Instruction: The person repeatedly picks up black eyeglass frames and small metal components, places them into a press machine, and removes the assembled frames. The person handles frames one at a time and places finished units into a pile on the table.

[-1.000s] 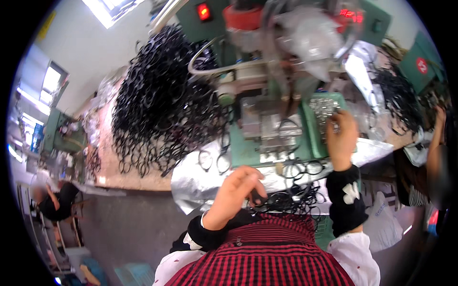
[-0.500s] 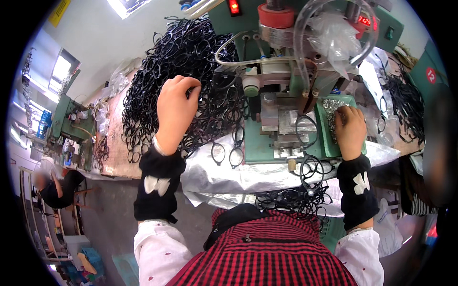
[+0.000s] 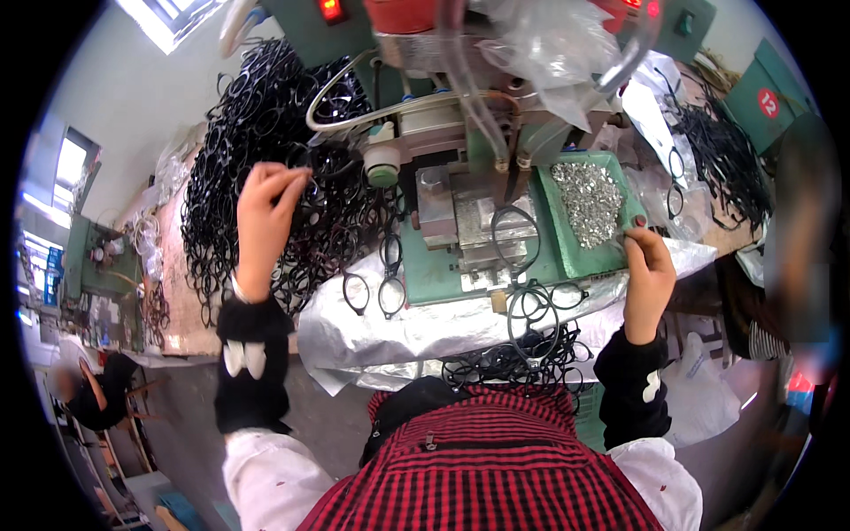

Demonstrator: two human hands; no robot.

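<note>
My left hand (image 3: 264,221) reaches into a big heap of black eyeglass frames (image 3: 266,159) at the left of the bench, its fingertips pinched on one frame in the heap. My right hand (image 3: 648,265) rests at the front edge of a green tray of small silver parts (image 3: 589,199), fingers curled near the parts; I cannot tell whether it holds one. Between the hands stands a green press machine (image 3: 469,212) with one black frame (image 3: 513,239) lying on its fixture.
Finished black frames (image 3: 522,354) pile on crinkled silver foil (image 3: 398,327) in front of my red checked shirt. Another heap of black frames (image 3: 722,159) lies at the right. Clear hoses and plastic wrap hang over the machine. Another person (image 3: 88,398) sits far left.
My left hand rose from the frames near my lap, up and leftward into the big heap. My right hand moved slightly down the tray's edge.
</note>
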